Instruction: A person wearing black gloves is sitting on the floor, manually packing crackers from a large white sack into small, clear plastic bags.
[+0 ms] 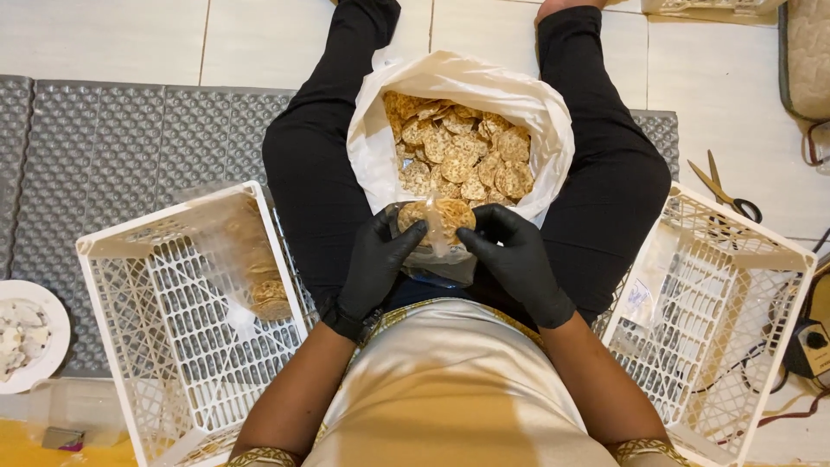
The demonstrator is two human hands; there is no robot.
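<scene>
**Black-gloved hands hold a cracker stack in a small clear bag, before the open sack**

White plate lies far left of the big white sack, on the floor by the grey foam mat; it carries pale scraps, too small to identify. Nearer the sack, on its left, a white plastic crate stands tilted against the person's leg, open side up; a filled clear packet of crackers rests inside it against the upper wall, within reach of the left hand.

Left hand, in a black glove, sits just below the sack's mouth. Its fingers are clamped on the left edge of a small clear bag, holding it open and upright. The stack of round crackers sits in this bag, just below the sack's rim, so that little travel separates source and packet. Right hand, also gloved, has its fingers curled closed on the stack's right side, steadying it.

The sack stands between the thighs, rim rolled down, loose crackers exposed.

Right of the sack stands a second white crate, holding only a flat clear item. Scissors lie on the floor tiles above it.
</scene>
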